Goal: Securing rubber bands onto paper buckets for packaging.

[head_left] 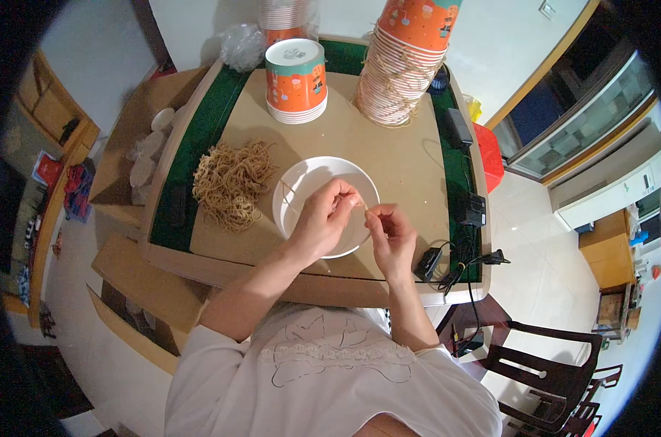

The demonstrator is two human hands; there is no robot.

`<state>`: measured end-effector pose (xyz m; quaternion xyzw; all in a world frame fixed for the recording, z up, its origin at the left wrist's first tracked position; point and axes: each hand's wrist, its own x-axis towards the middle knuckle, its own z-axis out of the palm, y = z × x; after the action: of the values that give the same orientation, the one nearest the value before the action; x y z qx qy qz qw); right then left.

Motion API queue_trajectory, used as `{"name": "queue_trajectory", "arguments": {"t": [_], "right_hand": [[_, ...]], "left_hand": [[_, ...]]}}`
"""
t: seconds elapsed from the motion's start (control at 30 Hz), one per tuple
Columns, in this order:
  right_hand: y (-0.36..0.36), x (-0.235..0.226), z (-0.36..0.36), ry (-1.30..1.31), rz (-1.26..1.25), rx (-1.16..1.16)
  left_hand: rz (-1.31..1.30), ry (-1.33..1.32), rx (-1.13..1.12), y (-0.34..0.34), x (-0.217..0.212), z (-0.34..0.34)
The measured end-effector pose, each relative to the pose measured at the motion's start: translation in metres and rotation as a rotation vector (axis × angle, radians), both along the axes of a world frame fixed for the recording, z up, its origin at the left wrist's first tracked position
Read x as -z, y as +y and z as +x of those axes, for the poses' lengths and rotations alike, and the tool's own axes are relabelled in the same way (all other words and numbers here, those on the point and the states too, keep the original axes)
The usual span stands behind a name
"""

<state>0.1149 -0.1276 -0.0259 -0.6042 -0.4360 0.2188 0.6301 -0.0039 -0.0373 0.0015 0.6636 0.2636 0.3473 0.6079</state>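
Observation:
Over a round white bowl-like container (287, 173), both my hands are pinched close together. My left hand (322, 218) has thumb and forefinger closed on a thin tan string (365, 207). Just to its right, my right hand (393, 237) pinches the same string; little of it shows between the fingertips. A bit of tan string (287, 191) also shows at the container's left side, partly hidden by my left hand. To the left of the container lies a tangled heap of tan string (232, 183) on the brown board (221, 255).
An upside-down orange paper tub (295, 81) stands at the back. Right of it leans a tall stack of tubs (397, 80) with string around it. Black adapters (471, 210) and cables (458, 269) lie along the right edge. Cardboard boxes (130, 138) are at left, a dark chair (541, 368) at lower right.

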Motion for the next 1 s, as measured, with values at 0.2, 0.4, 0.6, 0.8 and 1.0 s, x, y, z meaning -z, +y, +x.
{"name": "queue_trajectory", "arguments": {"t": [0.2,0.4,0.6,0.8,1.0], "right_hand": [[-0.001,-0.008,-0.002,-0.003,0.007,0.018],[0.002,-0.008,0.002,-0.041,0.066,0.015],[0.002,-0.019,0.002,-0.213,0.117,-0.003],[-0.001,-0.016,0.002,-0.171,0.123,0.038],[0.0,-0.023,0.0,-0.2,0.151,0.021]], "left_hand": [[0.17,0.078,-0.007,0.001,-0.01,-0.003],[0.259,0.016,-0.026,-0.003,-0.021,0.0],[0.454,0.048,-0.049,-0.003,-0.036,-0.005],[0.4,0.099,-0.088,0.003,-0.047,-0.006],[0.507,0.11,-0.042,-0.006,-0.039,0.0]]}}
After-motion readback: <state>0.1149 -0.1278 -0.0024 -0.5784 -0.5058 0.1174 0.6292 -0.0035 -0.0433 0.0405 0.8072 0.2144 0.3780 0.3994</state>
